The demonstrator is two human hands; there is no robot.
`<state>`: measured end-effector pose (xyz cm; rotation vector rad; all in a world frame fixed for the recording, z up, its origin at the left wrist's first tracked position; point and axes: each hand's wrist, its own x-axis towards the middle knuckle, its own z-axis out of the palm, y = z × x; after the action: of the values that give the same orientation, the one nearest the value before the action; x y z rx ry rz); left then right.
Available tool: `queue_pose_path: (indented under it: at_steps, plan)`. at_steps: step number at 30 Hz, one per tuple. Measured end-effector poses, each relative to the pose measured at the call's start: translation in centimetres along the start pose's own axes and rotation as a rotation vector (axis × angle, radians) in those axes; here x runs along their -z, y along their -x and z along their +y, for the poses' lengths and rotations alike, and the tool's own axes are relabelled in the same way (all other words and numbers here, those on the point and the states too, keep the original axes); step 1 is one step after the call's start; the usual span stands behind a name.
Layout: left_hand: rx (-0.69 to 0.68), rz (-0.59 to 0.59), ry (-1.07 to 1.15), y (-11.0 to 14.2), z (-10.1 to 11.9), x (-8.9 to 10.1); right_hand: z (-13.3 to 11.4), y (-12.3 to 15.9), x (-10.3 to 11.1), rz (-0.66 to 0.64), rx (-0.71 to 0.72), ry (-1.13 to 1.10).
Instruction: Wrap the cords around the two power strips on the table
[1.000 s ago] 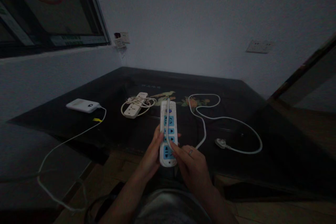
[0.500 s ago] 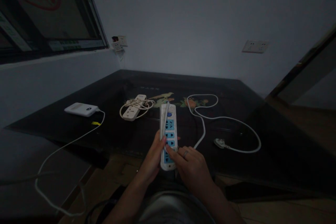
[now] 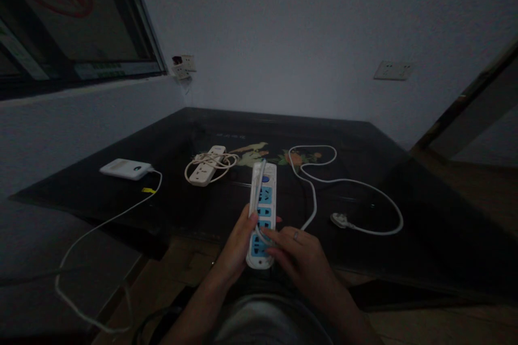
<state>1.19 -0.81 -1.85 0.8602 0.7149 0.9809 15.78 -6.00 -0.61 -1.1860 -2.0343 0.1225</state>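
Note:
A white power strip [image 3: 271,197] with blue socket panels and a dark blue switch is held up off the table's near edge. My left hand [image 3: 239,240] is closed round its left side, the thumb pressing the cord against its face. The strip's white cord [image 3: 311,194] leaves the far end, runs down over the sockets and bends near the lower end. There my right hand [image 3: 301,250], a ring on one finger, grips the cord over the lower sockets. Farther on, the cord loops across the table to its plug [image 3: 340,220].
A second power strip [image 3: 204,172] with its cord bundled on top lies left of centre on the dark table [image 3: 283,124]. A white device [image 3: 126,168] with a trailing cable sits at the left. Wall outlets [image 3: 392,70] are behind, a window [image 3: 81,16] upper left.
The power strip has shifted slightly right and down with my left hand. My right hand's fingers have moved lower, and the cord now bends over the lower sockets.

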Motion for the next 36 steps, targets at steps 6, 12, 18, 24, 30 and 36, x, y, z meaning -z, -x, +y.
queue_pose_path:
  at_steps: [6,12,18,24,30,36]
  plan:
    - [-0.020,-0.088,-0.091,0.6,-0.2,-0.2,1.8,-3.3,1.8,0.368,-0.194,-0.070]
    - [-0.083,-0.155,-0.288,1.5,-0.2,-0.6,2.3,-6.3,2.4,0.427,-0.205,-0.177]
    - [-0.152,-0.158,-0.405,1.8,0.4,-1.4,1.5,-5.8,2.9,0.426,-0.200,-0.321]
    - [-0.196,-0.172,-0.399,1.9,0.2,-1.4,1.0,-5.6,3.5,0.447,-0.250,-0.373]
    - [-0.176,-0.159,-0.431,1.6,0.0,-0.3,1.4,-4.8,2.7,0.405,-0.315,-0.609]
    - [-0.290,-0.031,-0.510,1.0,1.8,0.7,3.0,-2.0,0.8,-0.035,-0.412,-1.064]
